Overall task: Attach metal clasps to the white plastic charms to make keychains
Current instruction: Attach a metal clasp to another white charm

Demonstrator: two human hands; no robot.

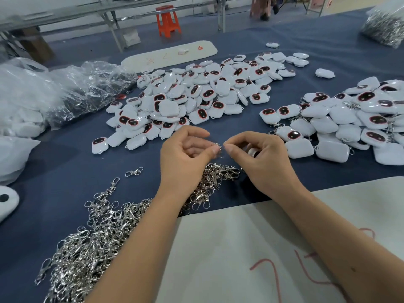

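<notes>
While our left hand [185,154] pinches a small metal clasp [217,147] between thumb and forefinger, our right hand [258,156] curls around a white charm [253,151], of which only a rounded sliver shows under the fingers, so we cannot say how the charm is turned. The clasp sits in the gap between the two hands, just beside the right thumb tip, and its ring end seems to point right toward the charm; it is too small and blurred for us to be sure of its long axis. What the next move turns on, we judge, is that short stretch from clasp to the charm's loop: the loop must face left, toward the clasp, and the left hand is the nearer one to bring it across. Below the hands the loose clasp pile [102,237] spreads over the blue cloth [65,162]. The bare charms [196,92] lie ahead and to the left, well apart from the grip, and the finished keychains [341,121] are heaped to the right, nearer the right hand.
</notes>
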